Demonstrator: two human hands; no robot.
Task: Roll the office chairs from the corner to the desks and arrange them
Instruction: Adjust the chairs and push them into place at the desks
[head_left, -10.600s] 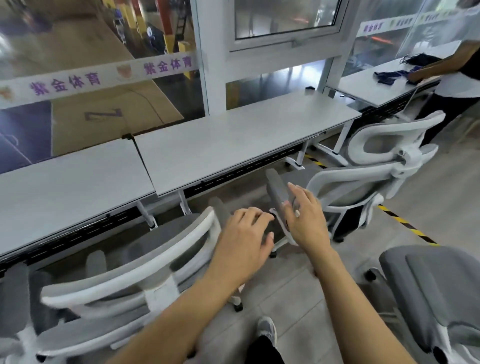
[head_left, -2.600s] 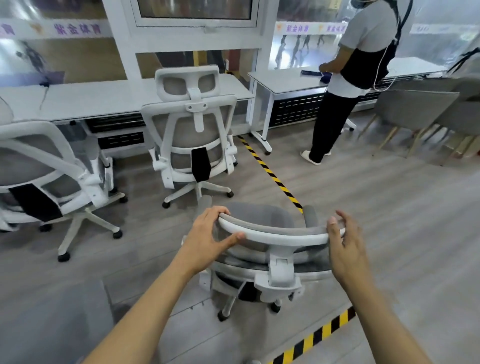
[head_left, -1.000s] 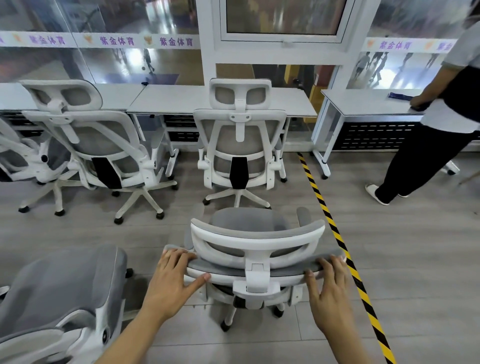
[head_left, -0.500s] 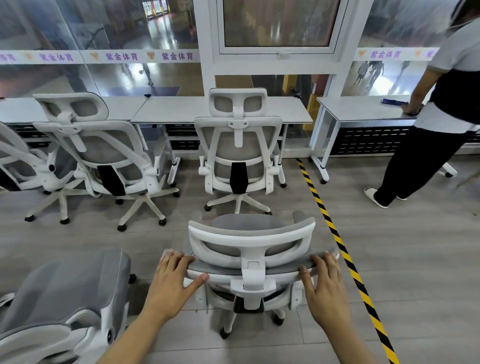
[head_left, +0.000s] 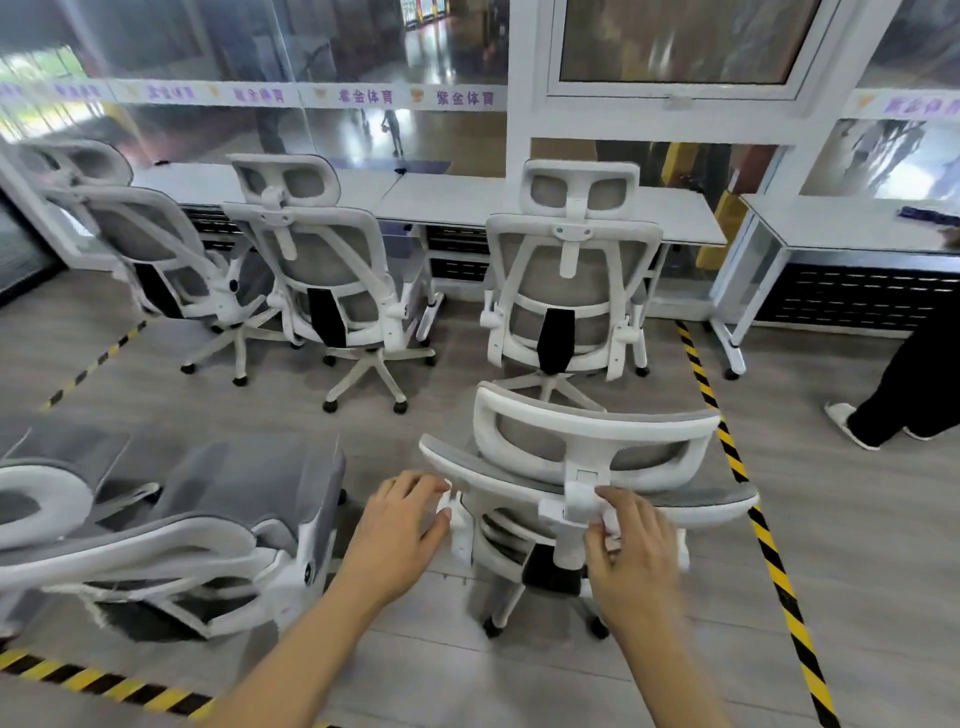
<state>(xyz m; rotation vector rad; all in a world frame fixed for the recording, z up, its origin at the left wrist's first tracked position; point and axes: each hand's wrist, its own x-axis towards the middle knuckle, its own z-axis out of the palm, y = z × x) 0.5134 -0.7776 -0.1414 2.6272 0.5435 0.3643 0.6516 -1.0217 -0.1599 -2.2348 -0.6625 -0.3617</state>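
Note:
A white-framed office chair with grey mesh (head_left: 597, 426) stands right in front of me, its back toward me. My left hand (head_left: 400, 525) curls its fingers on the left edge of the backrest frame. The fingers of my right hand (head_left: 634, 551), which is blurred, close around the white headrest bracket in the middle of the back. Just beyond, three matching chairs face the long white desk (head_left: 457, 197): one straight ahead (head_left: 571, 280), one in the middle (head_left: 322, 260) and one at the far left (head_left: 150, 244).
Another grey chair (head_left: 208, 499) sits close at my lower left. Yellow-black floor tape (head_left: 748, 499) runs along the right of the held chair, more tape (head_left: 104, 680) lies at the bottom left. A person's leg (head_left: 914, 395) stands by the right desk (head_left: 841, 223).
My right hand has shifted from the backrest's right end to its central bracket. The view has swung left, and the held chair stands nearer the chair at the desk.

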